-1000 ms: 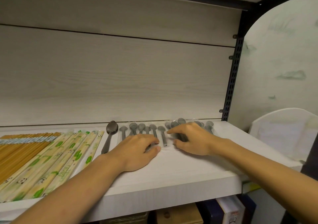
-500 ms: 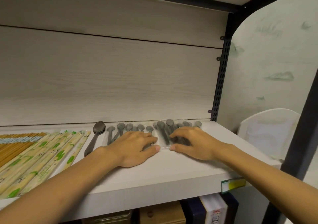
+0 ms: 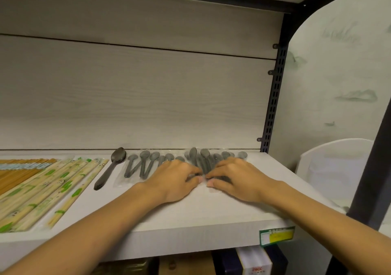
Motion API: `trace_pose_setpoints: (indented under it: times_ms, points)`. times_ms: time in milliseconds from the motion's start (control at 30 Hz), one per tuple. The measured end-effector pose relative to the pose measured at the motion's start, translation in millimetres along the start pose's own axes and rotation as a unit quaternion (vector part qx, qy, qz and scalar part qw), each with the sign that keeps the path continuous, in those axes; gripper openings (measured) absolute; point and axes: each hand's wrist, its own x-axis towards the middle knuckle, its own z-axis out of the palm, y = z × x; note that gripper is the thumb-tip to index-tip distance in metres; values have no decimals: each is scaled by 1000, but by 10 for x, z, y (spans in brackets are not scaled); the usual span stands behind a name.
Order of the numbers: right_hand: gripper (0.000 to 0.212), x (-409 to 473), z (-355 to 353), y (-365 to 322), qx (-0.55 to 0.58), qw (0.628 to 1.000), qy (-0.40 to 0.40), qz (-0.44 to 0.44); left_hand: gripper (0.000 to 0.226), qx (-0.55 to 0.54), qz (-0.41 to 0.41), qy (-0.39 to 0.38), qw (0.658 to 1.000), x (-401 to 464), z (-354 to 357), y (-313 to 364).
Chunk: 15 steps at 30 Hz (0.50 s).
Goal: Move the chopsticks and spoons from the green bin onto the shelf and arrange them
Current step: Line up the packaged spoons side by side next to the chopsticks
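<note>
Several grey plastic spoons in clear packets (image 3: 143,167) lie in a row at the back of the white shelf (image 3: 190,217). My left hand (image 3: 175,177) and my right hand (image 3: 234,178) rest side by side on the right-hand packets (image 3: 203,158), fingertips pressing the plastic, thumbs almost touching. The handles under my hands are hidden. A stack of dark loose spoons (image 3: 110,169) lies left of the packets. Panda-printed wrapped chopsticks (image 3: 53,188) and plain brown chopsticks (image 3: 19,171) lie in rows at the far left. The green bin is out of view.
A black slotted upright (image 3: 273,105) ends the shelf on the right, with a white plastic container (image 3: 330,164) beyond it. A green and yellow label (image 3: 276,235) sits on the shelf's front edge. Boxes (image 3: 254,262) stand on the level below.
My hands have drawn together over the spoon packets, the right one sliding left until the thumbs nearly meet. The right-hand packets have bunched closer to the others.
</note>
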Motion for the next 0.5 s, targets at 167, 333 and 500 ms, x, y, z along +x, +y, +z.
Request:
trace_pose_setpoints:
  times_ms: [167, 333, 500]
  points:
    - [31, 31, -58, -12, 14, 999, 42, -13, 27, 25, -6, 65, 998, -34, -18, -40]
    - [23, 42, -64, -25, 37, 996, 76, -26, 23, 36, 39, 114, 992, -134, -77, -103]
    - [16, 21, -6, -50, 105, 987, 120, -24, 8, -63, 71, 153, 984, -241, -177, -143]
